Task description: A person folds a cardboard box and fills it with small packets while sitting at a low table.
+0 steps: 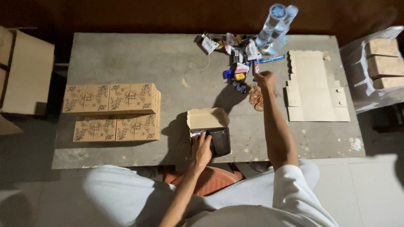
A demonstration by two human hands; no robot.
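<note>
An open small cardboard box (208, 118) with a dark inside stands near the table's front edge, its lid flap raised. My left hand (200, 148) rests on the box's near left edge, fingers over its contents. My right hand (265, 78) is stretched out to the far middle of the table, fingers closed at the near edge of a pile of small colourful packets (237, 54). I cannot tell whether it holds a packet. A heap of rubber bands (255, 96) lies just under my right wrist.
Closed printed cardboard boxes (112, 110) stand in rows at the left. A stack of flat unfolded box blanks (314, 86) lies at the right. Clear plastic bottles (275, 26) stand at the far edge. A bag with more boxes (381, 67) sits off the table's right.
</note>
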